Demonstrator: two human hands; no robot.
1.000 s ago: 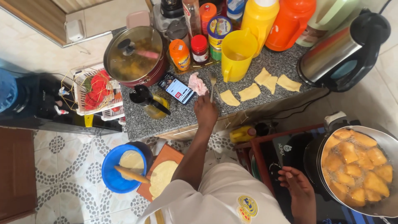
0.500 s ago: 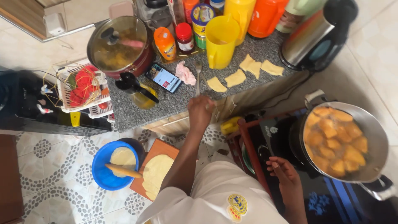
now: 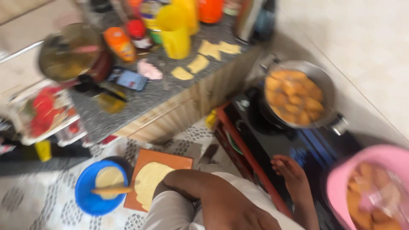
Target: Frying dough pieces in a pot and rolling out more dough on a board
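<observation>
Change noted: my left arm [image 3: 204, 196] has come back from the grey speckled stone counter [image 3: 145, 98] and is folded at the elbow. The hand is out of frame, so I cannot tell its grip. The flat pale yellow cut dough pieces [image 3: 198, 64] remain on the counter, unlifted. My right hand [image 3: 292, 174] hangs right of and below the counter, loose and empty.

Heavy motion blur over the whole frame; nothing sharp. Light is soft, even, fairly bright, w/ a warm cast. Far counter [image 3: 140, 102] is smeared, bottles streaked. Pale wall at right looks washed out, no hard glare. Weak shadow under the counter edge and round the pan [image 3: 298, 96]. Near arm is soft, out of focus.
</observation>
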